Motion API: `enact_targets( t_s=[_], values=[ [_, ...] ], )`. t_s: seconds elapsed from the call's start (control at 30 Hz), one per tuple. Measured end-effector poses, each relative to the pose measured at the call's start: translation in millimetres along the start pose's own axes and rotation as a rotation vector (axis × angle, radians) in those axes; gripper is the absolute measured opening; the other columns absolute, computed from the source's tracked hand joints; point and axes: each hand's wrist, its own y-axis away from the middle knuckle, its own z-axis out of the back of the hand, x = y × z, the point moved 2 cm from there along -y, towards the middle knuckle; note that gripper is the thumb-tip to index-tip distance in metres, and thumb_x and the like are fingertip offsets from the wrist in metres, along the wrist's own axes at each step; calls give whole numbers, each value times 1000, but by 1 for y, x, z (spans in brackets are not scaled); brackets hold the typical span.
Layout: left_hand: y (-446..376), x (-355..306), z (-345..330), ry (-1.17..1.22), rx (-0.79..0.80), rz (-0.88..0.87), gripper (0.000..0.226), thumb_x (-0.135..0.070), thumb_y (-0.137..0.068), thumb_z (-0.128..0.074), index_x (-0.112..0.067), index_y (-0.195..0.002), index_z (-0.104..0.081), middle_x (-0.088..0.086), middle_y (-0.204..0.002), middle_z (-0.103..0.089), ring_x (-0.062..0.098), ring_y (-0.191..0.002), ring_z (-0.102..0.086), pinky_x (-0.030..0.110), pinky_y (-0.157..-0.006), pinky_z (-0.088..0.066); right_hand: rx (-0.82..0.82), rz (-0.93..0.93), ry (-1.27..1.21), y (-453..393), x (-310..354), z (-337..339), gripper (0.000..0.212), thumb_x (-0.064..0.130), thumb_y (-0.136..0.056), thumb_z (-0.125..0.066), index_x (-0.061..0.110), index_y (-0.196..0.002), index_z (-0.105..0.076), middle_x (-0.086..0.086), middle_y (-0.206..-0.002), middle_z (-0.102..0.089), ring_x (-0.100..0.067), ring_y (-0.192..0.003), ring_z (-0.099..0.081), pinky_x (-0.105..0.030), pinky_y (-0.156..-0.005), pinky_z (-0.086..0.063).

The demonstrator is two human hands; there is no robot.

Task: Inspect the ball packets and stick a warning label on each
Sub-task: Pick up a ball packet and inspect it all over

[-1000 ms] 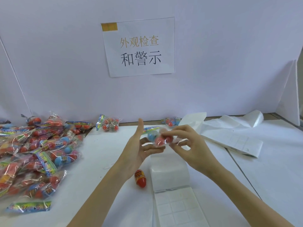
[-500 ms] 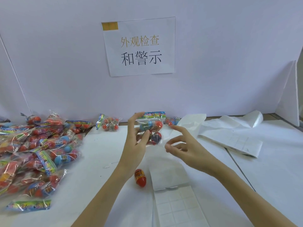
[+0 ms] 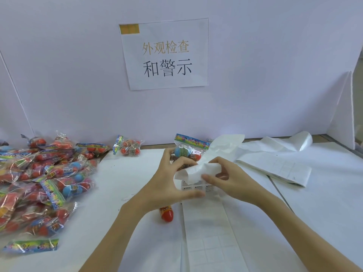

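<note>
Now down from its half-open hover onto the label strip (image 3: 198,174): right hand (image 3: 229,182) pinching the curled backing paper, peeling toward a row of small labels reading "WARNING". Just left of the strip, left hand (image 3: 167,185) curled round the ball packet (image 3: 186,152), thumb steadying the strip — inspection seemingly over, labelling starting. Behind the strip, wall sign (image 3: 165,54) reading "外观检查 和警示"; well left, a heap of packets (image 3: 43,177).

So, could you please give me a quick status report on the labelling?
Left hand holds ball packet. Right hand grips label strip. No label peeled yet. Nothing in the way.
</note>
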Motion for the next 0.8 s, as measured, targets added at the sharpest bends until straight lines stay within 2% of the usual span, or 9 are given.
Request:
enact_targets(
  t_s=[0.07, 0.13, 0.2, 0.3, 0.33, 0.43, 0.53, 0.67, 0.8],
  values=[
    [0, 4, -1, -88, 13, -45, 70, -44, -68, -96, -37, -127, -61, -17, -136, -30, -4, -126, -46, 4, -103, -36, -10, -1, -24, 0, 0, 0, 21, 42, -94, -75, 28, -105, -64, 8, -96, -76, -14, -89, -73, -29, -78, -57],
    [-2, 8, -1, -119, -87, -84, 57, -28, -75, -94, -30, -124, -65, -12, -133, -34, -4, -120, -49, 5, -100, -38, 1, -3, -62, 0, 1, -1, 15, 43, -97, -71, 31, -100, -63, 21, -80, -72, 0, -73, -67, -14, -64, -48],
    [-4, 12, 0, -124, -175, -95, 39, -18, -82, -88, -24, -116, -70, -7, -127, -42, -1, -111, -54, 8, -95, -43, 8, -10, -53, 1, 5, -2, 21, 52, -99, -61, 31, -96, -60, 25, -66, -64, 4, -62, -59, -10, -58, -42],
    [-5, 13, 1, -42, -210, -19, 14, -25, -92, -78, -28, -105, -75, -2, -118, -51, 6, -101, -60, 15, -88, -51, -4, -37, 30, 3, 7, -3, 54, 73, -92, -38, 32, -119, -58, 10, -86, -71, -7, -81, -66, -27, -76, -54],
    [-6, 14, 1, -7, -197, 18, 10, -28, -94, -73, -33, -103, -74, -2, -117, -52, 4, -98, -60, 15, -86, -51, -32, -16, 47, 3, 8, -3, 56, 74, -91, -36, 36, -129, -54, 6, -98, -72, -5, -90, -66, -24, -80, -54],
    [-8, 15, 0, 84, -152, 106, 12, -32, -100, -61, -39, -105, -70, 0, -121, -53, 1, -92, -60, 11, -79, -49, -216, 201, 130, 4, 14, -2, 40, 52, -99, -56, 38, -136, -52, 16, -121, -58, -1, -108, -59, -11, -86, -47],
    [-8, 18, -1, 160, -123, 139, 24, -44, -96, -55, -32, -107, -73, 1, -122, -54, -2, -94, -61, 11, -80, -49, -321, 415, 281, 4, 17, 0, 25, 24, -98, -70, 30, -122, -65, 16, -122, -58, -6, -114, -57, -13, -92, -43],
    [-10, 21, -4, 282, -105, 183, 40, -52, -96, -48, -26, -105, -76, 2, -121, -54, 3, -103, -64, 21, -83, -54, -343, 424, 312, 5, 16, -4, 20, 20, -98, -71, 27, -117, -69, 11, -113, -65, -7, -109, -57, -25, -93, -48],
    [-11, 23, -6, 275, -135, 174, 51, -53, -97, -45, -16, -108, -78, 2, -122, -55, 9, -107, -65, 28, -84, -56, -352, 420, 272, 7, 19, -8, 23, 21, -99, -69, 28, -120, -67, 12, -107, -64, -8, -106, -60, -23, -92, -47]
  ],
)
